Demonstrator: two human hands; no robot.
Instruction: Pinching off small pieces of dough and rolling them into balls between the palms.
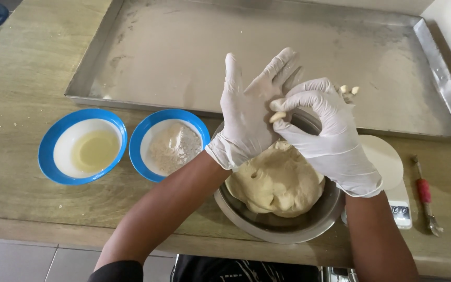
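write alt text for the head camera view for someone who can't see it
Two white-gloved hands meet above a metal bowl of pale dough; the right hand picks sticky dough off the open left hand. Left of the bowl sit two blue-rimmed dishes, one of oil and one of flour, with a large metal tray behind.

White-gloved hands (288,120), cream dough (277,180), blue-rimmed bowls (50,141)

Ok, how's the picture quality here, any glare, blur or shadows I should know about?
Head view: soft, even light, with no hard shadows. The metal tray shows a dull sheen but no harsh glare, and the steel bowl rim has a mild highlight. The white gloves on the left hand and right hand look bright, with some detail washed out. The dough is sharp; straight edges bow slightly from the wide lens.
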